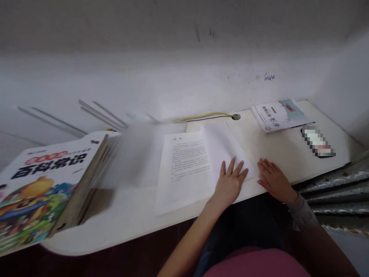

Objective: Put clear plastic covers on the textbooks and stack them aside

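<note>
Seated view, looking down past a pink top (253, 265) and dark trousers (239, 234) at two bare hands on a desk.

Left hand (230, 182): open and released, palm down, fingers spread, resting on the lower right corner of a stack of thin white printed paper sheets (184, 173). Nothing is grasped.

Right hand (273, 180): open, flat and unclenched on the desk, just right of the stack and not gripping anything. A grey ribbed cuff (301, 211) circles the wrist.

Beneath both hands lies a smooth white desk with a rounded corner (138, 234). The paper stack sits directly ahead of the left hand, with dense black text on its top page. A blank white sheet (221, 148) lies angled across it, perhaps a page turned over.

Left of the left hand stands a thick glossy picture book (43, 184) with a cartoon cover. Its pages fan into a blur, so their exact position cannot be told.

Ahead of the right hand lie a pale printed booklet (279, 115) and a dark phone (318, 141) with a pixelated screen. Farther on, a yellow cable (204, 116) runs to a round desk grommet (236, 117) below a scuffed white wall (173, 77).
</note>
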